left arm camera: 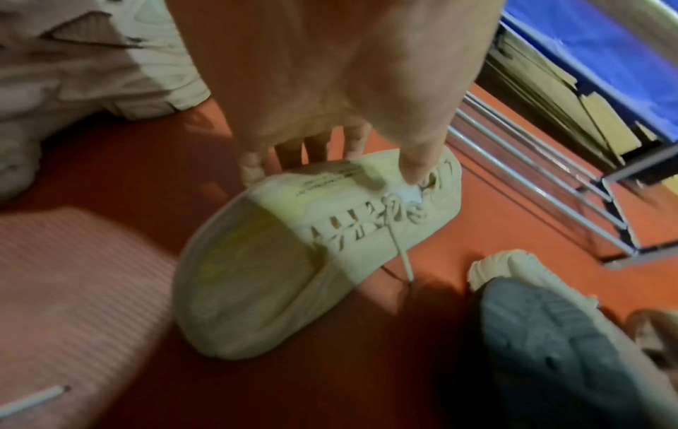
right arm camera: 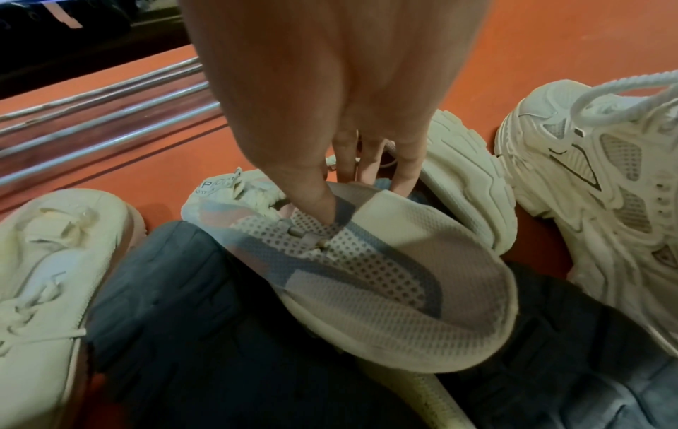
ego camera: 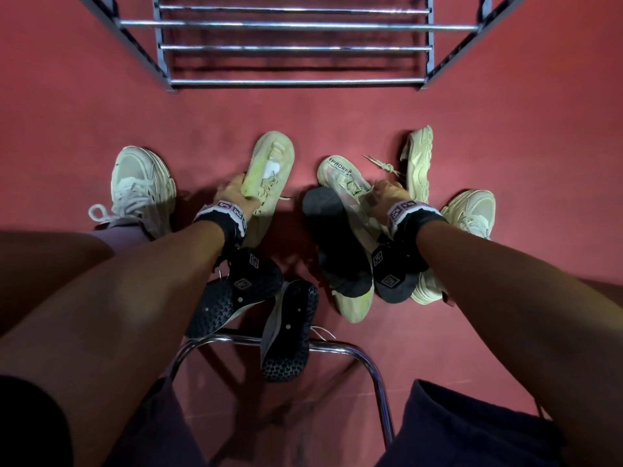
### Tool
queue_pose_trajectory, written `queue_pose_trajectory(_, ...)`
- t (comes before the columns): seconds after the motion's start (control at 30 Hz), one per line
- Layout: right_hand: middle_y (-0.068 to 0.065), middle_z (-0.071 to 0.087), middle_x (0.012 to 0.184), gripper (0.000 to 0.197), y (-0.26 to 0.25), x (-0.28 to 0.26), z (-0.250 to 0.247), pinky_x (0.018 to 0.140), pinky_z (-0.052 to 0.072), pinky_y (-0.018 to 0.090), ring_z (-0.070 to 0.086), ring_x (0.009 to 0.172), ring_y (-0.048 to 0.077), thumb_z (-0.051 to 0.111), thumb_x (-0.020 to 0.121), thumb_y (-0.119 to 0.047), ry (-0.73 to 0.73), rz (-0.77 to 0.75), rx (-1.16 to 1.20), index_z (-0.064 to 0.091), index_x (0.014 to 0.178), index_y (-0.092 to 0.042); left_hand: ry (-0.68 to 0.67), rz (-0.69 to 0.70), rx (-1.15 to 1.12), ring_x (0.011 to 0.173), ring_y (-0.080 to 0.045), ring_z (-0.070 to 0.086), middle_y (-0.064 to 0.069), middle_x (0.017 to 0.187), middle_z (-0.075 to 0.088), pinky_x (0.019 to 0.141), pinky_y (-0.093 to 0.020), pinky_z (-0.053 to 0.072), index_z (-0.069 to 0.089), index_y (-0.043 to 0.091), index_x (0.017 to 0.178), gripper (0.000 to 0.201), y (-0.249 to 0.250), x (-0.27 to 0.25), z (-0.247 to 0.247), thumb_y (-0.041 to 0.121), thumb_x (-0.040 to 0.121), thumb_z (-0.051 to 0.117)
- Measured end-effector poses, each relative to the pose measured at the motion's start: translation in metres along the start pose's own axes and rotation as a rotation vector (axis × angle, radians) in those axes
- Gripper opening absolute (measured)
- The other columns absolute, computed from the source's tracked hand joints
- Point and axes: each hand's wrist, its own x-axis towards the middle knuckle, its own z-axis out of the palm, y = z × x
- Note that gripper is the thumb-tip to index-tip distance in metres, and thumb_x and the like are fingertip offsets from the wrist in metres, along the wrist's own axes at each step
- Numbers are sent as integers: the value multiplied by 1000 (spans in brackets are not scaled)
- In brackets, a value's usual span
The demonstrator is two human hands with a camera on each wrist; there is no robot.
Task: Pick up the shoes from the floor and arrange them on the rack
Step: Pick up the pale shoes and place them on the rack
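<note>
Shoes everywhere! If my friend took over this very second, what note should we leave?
Left hand grips the pale yellow-tinted shoe at its collar. Right hand pinches the mesh shoe lying on a dark-soled shoe. Both shoes are still low at the floor. The rack holds nothing in view. Left: lift these two, rack them, then the other shoes.

Shoes (ego camera: 269,170) lie scattered on the floor (ego camera: 505,129) before the rack (ego camera: 296,45).
</note>
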Motion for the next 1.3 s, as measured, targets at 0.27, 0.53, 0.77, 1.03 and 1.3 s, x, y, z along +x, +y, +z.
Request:
queue_pose_trajectory(0.27, 12, 60, 95, 39, 4, -12, -6, 82, 50, 36, 64, 100, 35, 55, 89, -48, -101, 41, 19, 63, 113, -18, 152, 29, 264, 117, -35, 49, -16, 129, 49, 96, -37, 44, 54, 14, 125, 43, 11, -7, 12, 20, 83, 61)
queue_pose_trajectory(0.53, 12, 56, 122, 43, 18, -18, -7, 93, 44, 38, 53, 115, 33, 61, 77, -25, 184, 196, 62, 58, 118, -10, -115, 119, -260, 57, -25, 65, -10, 72, 68, 65, -47, 61, 65, 20, 80, 4, 71, -25, 59, 21, 76, 66)
queue_pose_trajectory(0.77, 12, 39, 124, 54, 54, -14, -22, 87, 43, 45, 40, 117, 30, 71, 75, -19, 409, 372, -38, 42, 120, -9, -155, 100, -371, 60, -25, 72, -11, 77, 74, 62, -42, 62, 67, 21, 77, 7, 113, -38, 76, 15, 80, 65)
queue_pose_trajectory(1.03, 7, 55, 124, 36, 83, -19, -40, 72, 41, 23, 56, 114, 24, 48, 98, -19, 210, 411, 562, 50, 130, -3, 182, 47, 33, 110, -30, 58, -10, 121, 57, 88, -37, 49, 55, 14, 117, 32, 100, -18, 49, 20, 86, 59)
queue_pose_trajectory(1.3, 11, 67, 93, 32, 65, -4, -28, 63, 46, 23, 61, 85, 25, 52, 90, -10, 350, 396, 915, 65, 119, -7, 295, -186, 115, 126, -34, 39, -16, 136, 40, 97, -45, 40, 42, 10, 127, 54, 42, -9, 34, 17, 80, 66)
